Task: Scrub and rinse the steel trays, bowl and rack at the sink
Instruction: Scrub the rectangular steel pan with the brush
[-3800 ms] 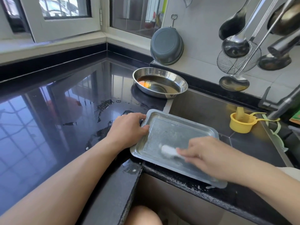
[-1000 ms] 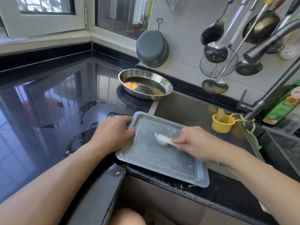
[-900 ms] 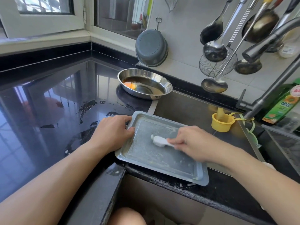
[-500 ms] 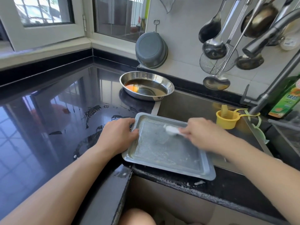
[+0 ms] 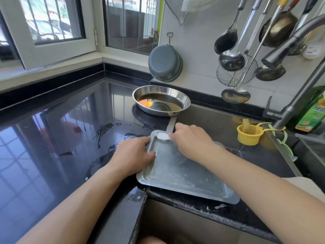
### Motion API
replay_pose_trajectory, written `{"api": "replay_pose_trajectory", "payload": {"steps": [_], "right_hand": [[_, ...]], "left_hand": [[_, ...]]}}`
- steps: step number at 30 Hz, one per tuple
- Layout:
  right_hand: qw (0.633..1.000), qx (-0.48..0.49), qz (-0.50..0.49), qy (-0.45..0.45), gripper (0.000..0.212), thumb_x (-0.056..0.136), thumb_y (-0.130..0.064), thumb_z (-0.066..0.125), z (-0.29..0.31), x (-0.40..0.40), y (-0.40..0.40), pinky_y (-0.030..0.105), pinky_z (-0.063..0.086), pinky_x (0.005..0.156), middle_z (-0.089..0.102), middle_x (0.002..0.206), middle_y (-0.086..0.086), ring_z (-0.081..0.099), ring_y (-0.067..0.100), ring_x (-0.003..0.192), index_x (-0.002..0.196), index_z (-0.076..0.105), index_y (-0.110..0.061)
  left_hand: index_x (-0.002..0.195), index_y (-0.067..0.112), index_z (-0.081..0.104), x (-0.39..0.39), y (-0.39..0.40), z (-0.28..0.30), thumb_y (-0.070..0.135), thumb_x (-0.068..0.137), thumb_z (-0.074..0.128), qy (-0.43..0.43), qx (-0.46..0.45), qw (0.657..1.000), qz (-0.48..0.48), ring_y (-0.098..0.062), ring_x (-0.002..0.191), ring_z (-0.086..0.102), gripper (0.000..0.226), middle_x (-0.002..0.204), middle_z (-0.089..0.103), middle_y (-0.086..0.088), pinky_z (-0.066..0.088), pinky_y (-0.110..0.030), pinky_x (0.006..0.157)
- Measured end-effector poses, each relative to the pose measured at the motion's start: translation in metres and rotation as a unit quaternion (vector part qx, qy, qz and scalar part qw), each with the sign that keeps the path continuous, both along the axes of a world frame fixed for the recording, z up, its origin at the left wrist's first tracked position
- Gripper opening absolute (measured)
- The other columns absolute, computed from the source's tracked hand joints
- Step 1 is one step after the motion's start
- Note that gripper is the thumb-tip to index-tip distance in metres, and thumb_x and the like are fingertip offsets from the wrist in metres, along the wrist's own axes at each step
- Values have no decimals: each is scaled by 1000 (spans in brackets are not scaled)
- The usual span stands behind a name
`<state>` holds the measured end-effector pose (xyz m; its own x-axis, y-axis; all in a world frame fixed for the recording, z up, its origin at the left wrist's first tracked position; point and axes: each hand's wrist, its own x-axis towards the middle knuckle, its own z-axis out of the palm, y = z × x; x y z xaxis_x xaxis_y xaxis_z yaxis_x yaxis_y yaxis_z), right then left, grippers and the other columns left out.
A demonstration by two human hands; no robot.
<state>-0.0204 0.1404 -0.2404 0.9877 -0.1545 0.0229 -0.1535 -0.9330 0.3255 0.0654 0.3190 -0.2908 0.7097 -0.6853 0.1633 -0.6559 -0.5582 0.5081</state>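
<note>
A rectangular steel tray [image 5: 184, 175] lies across the sink's front left corner, its inside soapy. My left hand [image 5: 131, 154] grips the tray's left rim, thumb over the edge. My right hand [image 5: 191, 140] holds a white scrubber [image 5: 162, 135] and presses it into the tray's far left corner. A round steel bowl [image 5: 161, 101] with brown liquid and an orange patch sits on the counter behind the tray.
The sink basin [image 5: 228, 124] holds a yellow cup [image 5: 248, 134]. The faucet [image 5: 297, 95] arches over at right, next to a green soap bottle [image 5: 314, 111]. Ladles and a wire skimmer [image 5: 235, 71] hang on the wall beside a grey basin [image 5: 164, 66]. The black countertop [image 5: 61, 138] is wet.
My right hand has slid the scrubber from the tray's middle up to its far left corner. My left hand keeps its grip on the left rim.
</note>
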Motion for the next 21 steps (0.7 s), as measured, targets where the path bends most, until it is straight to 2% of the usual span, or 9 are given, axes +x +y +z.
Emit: {"api": "replay_pose_trajectory", "payload": {"steps": [4, 6, 9, 13, 16, 17, 19, 21], "right_hand": [[999, -40, 19, 9, 35, 94, -3, 55, 3, 5, 2, 32, 15, 47, 31, 90, 1, 26, 18, 55, 125, 60, -19], [999, -37, 15, 14, 42, 95, -4, 51, 2, -8, -15, 34, 23, 47, 34, 94, 3, 33, 20, 56, 133, 53, -23], [999, -35, -14, 31, 49, 102, -11, 45, 9, -39, -46, 39, 42, 55, 39, 99, 2, 49, 25, 69, 146, 45, -33], [994, -54, -72, 55, 44, 107, -20, 43, 20, -90, -83, 31, 40, 55, 43, 99, -1, 52, 17, 76, 150, 44, -33], [992, -26, -101, 68, 43, 108, -19, 39, 23, -109, -93, 33, 45, 59, 45, 100, -2, 52, 13, 77, 148, 48, -29], [993, -37, -91, 71, 46, 107, -16, 41, 20, -111, -91, 32, 44, 58, 44, 101, -1, 52, 15, 77, 151, 45, -29], [994, -44, -83, 53, 49, 106, -14, 44, 12, -108, -86, 30, 41, 53, 42, 97, -1, 50, 15, 73, 152, 43, -29], [995, -38, -91, 32, 45, 106, -18, 44, 5, -102, -87, 31, 42, 51, 39, 91, -2, 47, 13, 69, 150, 46, -29]], "left_hand": [[141, 40, 61, 0, 1, -1, 39, 94, 58, 10, -13, 1000, -9, -24, 85, 64, 47, 66, 57, 5, 49, -42, 93], [145, 44, 56, 2, 1, -2, 40, 95, 57, 15, -16, 1000, -14, -22, 77, 59, 50, 62, 54, 7, 48, -41, 91], [147, 45, 54, 5, 0, -4, 38, 95, 56, 10, -15, 1000, -13, -20, 72, 54, 53, 59, 50, 8, 46, -39, 84], [150, 41, 52, 5, -1, -7, 38, 95, 56, 5, -15, 1000, -5, -21, 86, 62, 55, 72, 60, 6, 47, -40, 91], [149, 42, 53, 4, -2, -6, 40, 95, 56, -1, -8, 1000, -5, -19, 81, 57, 54, 69, 57, 8, 46, -39, 88], [148, 43, 53, 4, -2, -7, 40, 95, 56, -6, -1, 1000, -5, -19, 84, 59, 53, 75, 63, 8, 46, -39, 87], [144, 45, 56, 3, -2, -8, 42, 96, 55, -32, 28, 999, -7, -19, 104, 62, 48, 102, 70, 7, 44, -38, 90], [139, 54, 57, 3, -2, -9, 46, 99, 53, -61, 71, 996, -12, -19, 122, 47, 41, 122, 57, 8, 38, -38, 98]]}}
